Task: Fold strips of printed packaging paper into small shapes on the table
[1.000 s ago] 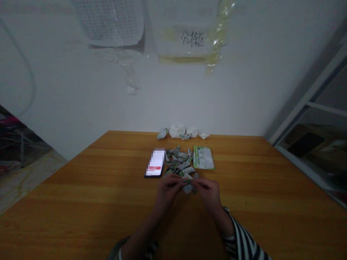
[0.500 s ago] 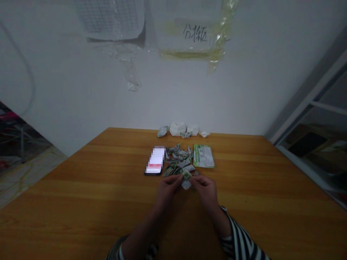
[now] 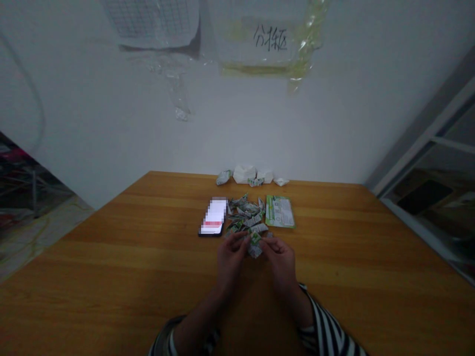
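Note:
Between my hands is a small green-and-white printed paper piece (image 3: 255,239), partly folded or creased. My left hand (image 3: 230,257) pinches its left side between thumb and fingers. The thumb and fingers of my right hand (image 3: 279,257) close on its right side. Just beyond the fingertips lies a pile of folded paper pieces (image 3: 247,211) with similar green-and-white print. Its near edge is partly hidden by my hands. Left of the pile a phone (image 3: 214,217) lies with its screen lit. A flat green-and-white printed sheet or booklet (image 3: 280,211) lies on the right.
Several crumpled white papers (image 3: 244,174) and a crumpled printed wad (image 3: 223,177) line the back of the wooden table (image 3: 122,237), against the wall. Taped papers (image 3: 270,39) hang above. A framed shelf or rack (image 3: 426,193) stands to the right.
The view has shifted slightly. My fingers have moved a little on the paper piece, and its green face shows more now. Both hands still hold it; the other things lie as before.

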